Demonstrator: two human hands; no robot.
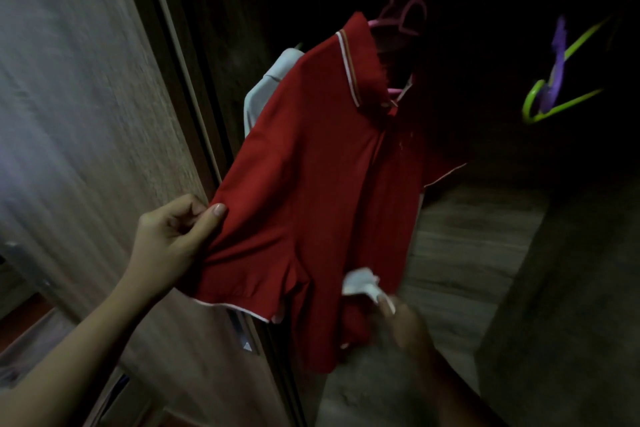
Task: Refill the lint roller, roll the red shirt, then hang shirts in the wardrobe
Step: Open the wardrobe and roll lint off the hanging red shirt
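Wardrobe: dim inside, with a matt wood-grain door (pixel 86 114) at 9 o'clock; we cannot make out the rail in the dark.
Red shirt (pixel 311 166): at centre, inside the wardrobe on a pink hanger (pixel 398 10) at 12 o'clock; smooth knit, with a ribbed collar and pale-striped trim.
Left hand (pixel 173 239): at 8 o'clock; thumb and curled fingers pinch the sleeve edge; we judge this pulls the cloth flat so it hangs straight.
Right hand (pixel 405 319): at 5 o'clock, blurred; its fingertips appear to pinch a crumpled white scrap (pixel 360 282) beside the hem; we cannot tell what the scrap is.
White shirt (pixel 266 80): just behind the red one, towards 10 o'clock.
Spare hangers: a thin curved green hanger (pixel 554 100) and a purple one (pixel 557 45) at 2 o'clock, well apart.
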